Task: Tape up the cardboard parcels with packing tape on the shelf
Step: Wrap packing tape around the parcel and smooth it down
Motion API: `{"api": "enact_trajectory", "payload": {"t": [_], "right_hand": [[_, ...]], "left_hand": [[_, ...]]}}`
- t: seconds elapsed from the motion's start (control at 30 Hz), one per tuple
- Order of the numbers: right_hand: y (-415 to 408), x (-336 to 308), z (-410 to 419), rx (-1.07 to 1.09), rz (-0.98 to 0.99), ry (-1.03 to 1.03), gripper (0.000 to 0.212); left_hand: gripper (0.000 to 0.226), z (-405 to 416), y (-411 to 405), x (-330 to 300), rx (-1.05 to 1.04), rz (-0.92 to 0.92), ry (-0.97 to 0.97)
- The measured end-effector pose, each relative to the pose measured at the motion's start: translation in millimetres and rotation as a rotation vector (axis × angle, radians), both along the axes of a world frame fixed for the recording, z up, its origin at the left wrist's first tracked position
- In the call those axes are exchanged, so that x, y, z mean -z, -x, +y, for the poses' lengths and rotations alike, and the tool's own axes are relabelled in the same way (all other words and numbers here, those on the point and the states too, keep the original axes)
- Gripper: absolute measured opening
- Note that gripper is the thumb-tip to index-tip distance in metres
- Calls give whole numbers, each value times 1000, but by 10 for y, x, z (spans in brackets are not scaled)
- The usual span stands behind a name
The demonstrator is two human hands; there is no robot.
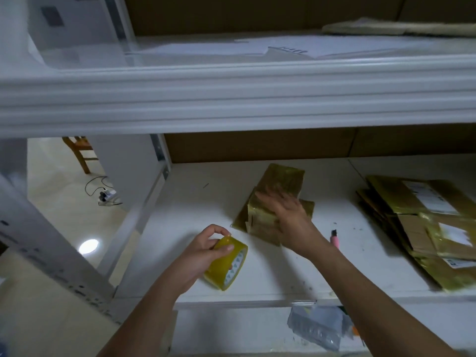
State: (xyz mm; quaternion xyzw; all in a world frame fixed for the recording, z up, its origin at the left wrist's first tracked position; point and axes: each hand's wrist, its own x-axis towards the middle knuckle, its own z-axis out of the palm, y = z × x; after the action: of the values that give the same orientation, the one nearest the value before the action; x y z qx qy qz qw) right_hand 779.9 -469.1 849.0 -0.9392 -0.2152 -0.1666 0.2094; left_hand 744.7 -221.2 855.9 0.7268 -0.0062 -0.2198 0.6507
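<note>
At the far left, beyond the shelving frame, a wooden chair is seen standing on the pale floor, with a power strip and its black cable lying near it. A bright round reflection is seen on the floor lower down.

On the white shelf, the roll of packing tape is held by the left hand: the fingers are curled over the top of the roll and the thumb is pressed against its outer face. The roll is yellowish and translucent; small green triangular marks are printed on its inner core, but no writing can be read there.

Just to the right, a cardboard parcel wrapped in glossy tape is found at the middle of the shelf. The right hand is laid flat on it with the fingers spread (they are blurred), so nothing is pinched by it. A pink utility knife lies on the shelf just beside the right forearm.

Further right, a stack of taped parcels is placed near the shelf's front edge. White shipping labels are stuck on them, yet the print is too small to be read.

On the upper shelf, white paper sheets are lying, with faint marks that cannot be made out. Below the working shelf, a grey plastic bag is seen.
</note>
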Motion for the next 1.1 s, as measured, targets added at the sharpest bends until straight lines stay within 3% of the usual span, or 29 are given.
{"api": "enact_trajectory", "payload": {"t": [0.07,0.13,0.27,0.37,0.57,0.63,0.83,0.93,1.03,1.1], "right_hand": [[169,-65,161,23,-194,-83,62],[307,-9,358,44,-227,-224,36],[471,178,653,39,429,-652,23],[475,195,688,85,459,-865,9],[535,175,624,239,524,-921,12],[565,229,581,326,498,-925,15],[610,290,537,422,377,-776,25],[676,366,545,449,336,-762,28],[690,388,514,496,308,-923,24],[684,375,488,503,333,-999,21]], "left_hand": [[24,18,-2,-10,44,-26,13],[24,29,-14,-15,59,-40,30],[26,27,-1,-1,138,-81,35],[32,53,-17,57,167,-118,35],[71,15,5,216,113,-117,101],[64,26,36,246,133,-121,86],[14,66,13,250,102,-207,-88],[14,19,-86,159,115,-259,-200],[22,-55,-178,83,94,-361,-414],[24,-97,-190,57,77,-380,-458]]}}
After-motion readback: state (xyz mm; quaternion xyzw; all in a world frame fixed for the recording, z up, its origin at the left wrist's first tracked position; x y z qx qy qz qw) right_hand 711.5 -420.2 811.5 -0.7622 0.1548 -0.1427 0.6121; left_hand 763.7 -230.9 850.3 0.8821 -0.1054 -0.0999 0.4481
